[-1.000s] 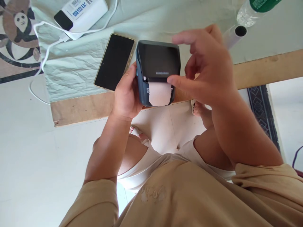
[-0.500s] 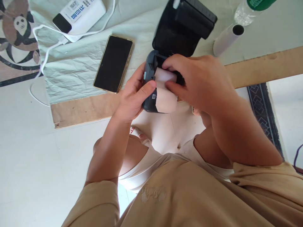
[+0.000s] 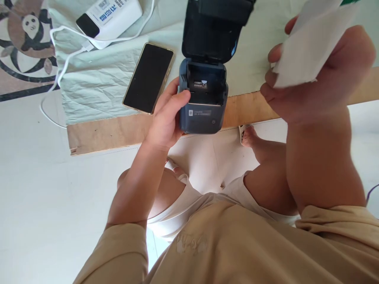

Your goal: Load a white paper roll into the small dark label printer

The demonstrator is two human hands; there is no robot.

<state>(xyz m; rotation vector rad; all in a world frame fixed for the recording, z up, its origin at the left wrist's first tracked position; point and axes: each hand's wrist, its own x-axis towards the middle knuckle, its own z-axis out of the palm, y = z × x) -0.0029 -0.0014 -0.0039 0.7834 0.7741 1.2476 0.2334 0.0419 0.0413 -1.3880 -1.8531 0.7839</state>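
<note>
Our left hand [image 3: 166,118] has the fingers closed round the left side of the small dark printer [image 3: 204,102], thumb pressed on its top front corner, so it grips the body firmly. The printer sits just above the table edge, in front of us. Its lid [image 3: 213,27] is swung open, pointing up and away, and the paper bay inside looks hollow, w/ a small label on the back wall. The wrist is bent a bit inward and the forearm goes down towards our left knee.

Our right hand [image 3: 316,79] is raised at the right, well apart from the printer, higher than the left. Its fingers are curled and pinch a white paper roll [image 3: 310,47], blurred, w/ a loose end sticking up. The right forearm comes nearly straight down to the beige sleeve.

The table has a wood board edge [image 3: 118,132] and a pale green cloth [image 3: 89,83], wrinkled. On the cloth, just left of the printer, lies a black phone [image 3: 149,77], screen dark. Further back a white power bank [image 3: 109,17] w/ a white cable [image 3: 59,59] running off the edge. Below is a pale tiled floor [image 3: 38,197]; at the top left a floor pattern w/ a panda [image 3: 29,25].
</note>
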